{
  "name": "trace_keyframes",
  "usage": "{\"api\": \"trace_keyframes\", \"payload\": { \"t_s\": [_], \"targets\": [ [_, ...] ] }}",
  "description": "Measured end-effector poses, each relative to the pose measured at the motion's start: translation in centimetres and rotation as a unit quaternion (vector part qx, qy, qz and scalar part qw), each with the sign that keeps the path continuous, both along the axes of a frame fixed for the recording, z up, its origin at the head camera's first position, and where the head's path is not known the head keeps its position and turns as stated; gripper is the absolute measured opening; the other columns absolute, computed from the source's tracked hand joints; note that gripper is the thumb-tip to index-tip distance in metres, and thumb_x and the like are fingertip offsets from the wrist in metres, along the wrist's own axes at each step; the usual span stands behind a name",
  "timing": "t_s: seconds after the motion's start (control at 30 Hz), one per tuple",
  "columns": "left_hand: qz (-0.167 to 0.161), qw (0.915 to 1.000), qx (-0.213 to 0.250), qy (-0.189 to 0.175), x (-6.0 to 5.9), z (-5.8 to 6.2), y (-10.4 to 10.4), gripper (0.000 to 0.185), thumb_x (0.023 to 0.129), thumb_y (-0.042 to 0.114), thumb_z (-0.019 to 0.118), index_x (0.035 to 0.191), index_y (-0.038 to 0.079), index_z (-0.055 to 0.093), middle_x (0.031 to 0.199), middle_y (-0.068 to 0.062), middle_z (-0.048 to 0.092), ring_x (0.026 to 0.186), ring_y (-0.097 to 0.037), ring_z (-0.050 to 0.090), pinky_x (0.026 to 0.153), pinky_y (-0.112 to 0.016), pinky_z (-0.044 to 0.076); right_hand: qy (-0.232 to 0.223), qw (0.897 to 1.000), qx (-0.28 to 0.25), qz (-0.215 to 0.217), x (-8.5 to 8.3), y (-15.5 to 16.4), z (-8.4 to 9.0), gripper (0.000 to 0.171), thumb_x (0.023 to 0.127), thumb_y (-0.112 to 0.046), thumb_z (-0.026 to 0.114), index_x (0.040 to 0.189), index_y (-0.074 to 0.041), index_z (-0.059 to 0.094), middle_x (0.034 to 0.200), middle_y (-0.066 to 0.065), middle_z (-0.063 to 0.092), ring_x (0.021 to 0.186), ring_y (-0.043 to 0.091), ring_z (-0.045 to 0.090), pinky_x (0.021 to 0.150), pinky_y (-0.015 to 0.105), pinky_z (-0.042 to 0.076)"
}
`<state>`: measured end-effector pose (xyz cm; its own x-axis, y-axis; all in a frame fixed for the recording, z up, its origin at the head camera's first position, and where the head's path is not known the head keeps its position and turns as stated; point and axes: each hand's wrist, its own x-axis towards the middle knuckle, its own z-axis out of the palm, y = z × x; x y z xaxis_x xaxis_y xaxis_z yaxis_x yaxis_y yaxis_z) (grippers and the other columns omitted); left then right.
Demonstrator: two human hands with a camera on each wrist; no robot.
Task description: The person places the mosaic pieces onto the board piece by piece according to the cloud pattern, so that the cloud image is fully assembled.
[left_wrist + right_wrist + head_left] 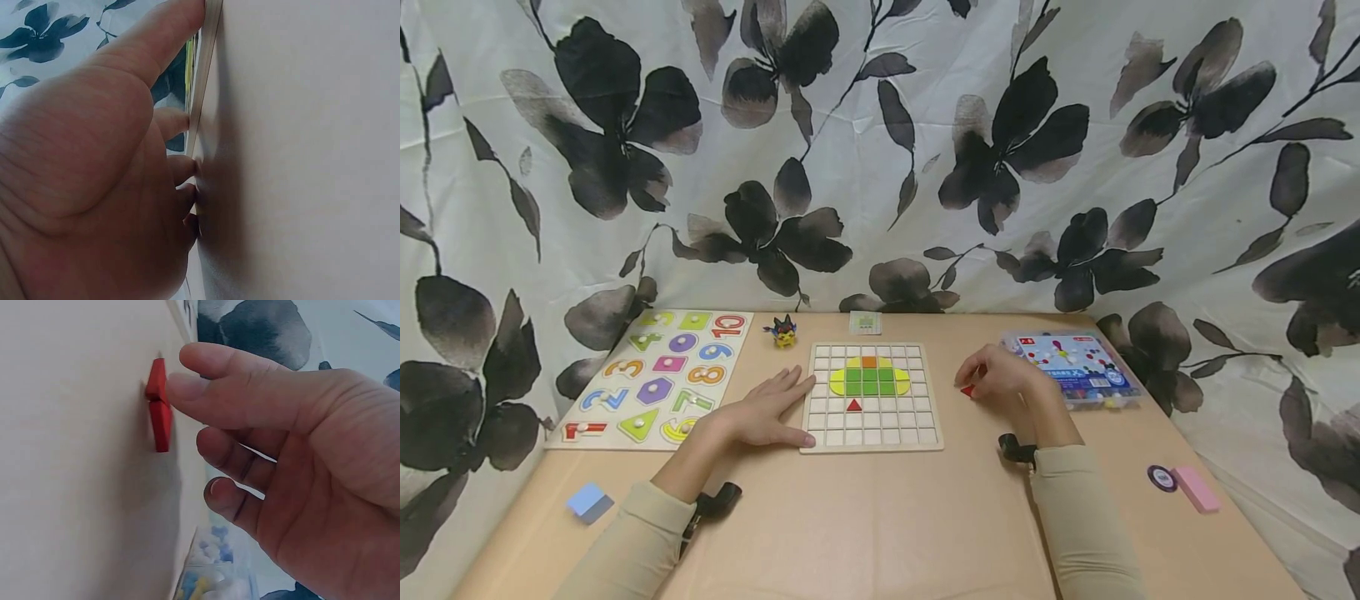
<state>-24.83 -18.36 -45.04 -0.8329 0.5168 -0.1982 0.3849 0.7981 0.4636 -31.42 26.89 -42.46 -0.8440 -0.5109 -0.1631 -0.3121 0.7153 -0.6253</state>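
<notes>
2 red pieces [160, 406] lie on the table, touched by the loosely curled right hand [1000, 377]; the flat left hand [767, 410] rests against the grid board's [871, 440] left edge.

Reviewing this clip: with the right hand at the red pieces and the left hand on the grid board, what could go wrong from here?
1. Two red pieces lie touching on the table; the right hand might drag both when lifting one.
2. The left hand only rests flat against the grid board, so a nudge could shift it and unsettle the red triangle and the green tiles.
</notes>
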Motion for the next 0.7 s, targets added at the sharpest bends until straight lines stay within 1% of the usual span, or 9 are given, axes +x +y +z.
{"api": "trace_keyframes", "payload": {
  "t_s": [0.23, 0.4, 0.53, 0.7],
  "targets": [
    [-0.001, 1.0000, -0.003, 0.004, -0.1, -0.3, 0.0, 0.110, 0.085, 0.067, 0.074, 0.167, 0.015, 0.023, 0.175, -0.019, 0.006, 0.163, -0.040, 0.001, 0.131, -0.060, 0.008, -0.007, 1.000, 0.001, -0.008, -0.3, 0.0, -0.5, 0.025, 0.081, 0.010, 0.079, 0.101, -0.005, 0.082, 0.095, 0.007, 0.076, 0.085, 0.021, 0.057, 0.076, 0.030, 0.053],
    [-0.002, 1.0000, -0.005, 0.005, -0.2, -0.4, 0.0, 0.110, 0.085, 0.067, 0.074, 0.167, 0.015, 0.023, 0.175, -0.020, 0.006, 0.162, -0.041, 0.002, 0.131, -0.060, 0.008, -0.004, 1.000, 0.007, -0.012, -0.5, -0.2, -1.0, 0.021, 0.085, 0.005, 0.079, 0.102, -0.007, 0.082, 0.093, 0.004, 0.075, 0.085, 0.018, 0.060, 0.078, 0.029, 0.054],
    [-0.003, 0.9999, -0.006, 0.008, -0.2, -0.4, -0.1, 0.110, 0.085, 0.067, 0.074, 0.167, 0.015, 0.023, 0.175, -0.020, 0.006, 0.162, -0.041, 0.002, 0.131, -0.060, 0.009, 0.000, 1.000, 0.006, -0.014, -0.7, -0.6, -1.2, 0.017, 0.086, 0.002, 0.079, 0.099, -0.009, 0.080, 0.088, 0.002, 0.073, 0.083, 0.017, 0.061, 0.079, 0.029, 0.053],
    [-0.005, 0.9999, -0.006, 0.006, -0.2, -0.4, -0.1, 0.110, 0.086, 0.067, 0.073, 0.167, 0.015, 0.022, 0.175, -0.019, 0.005, 0.162, -0.041, 0.001, 0.131, -0.060, 0.008, -0.002, 1.000, -0.012, -0.027, -0.8, -1.2, -1.3, 0.014, 0.086, 0.001, 0.080, 0.095, -0.009, 0.076, 0.084, 0.002, 0.069, 0.080, 0.019, 0.060, 0.072, 0.027, 0.052]
  ]
}}
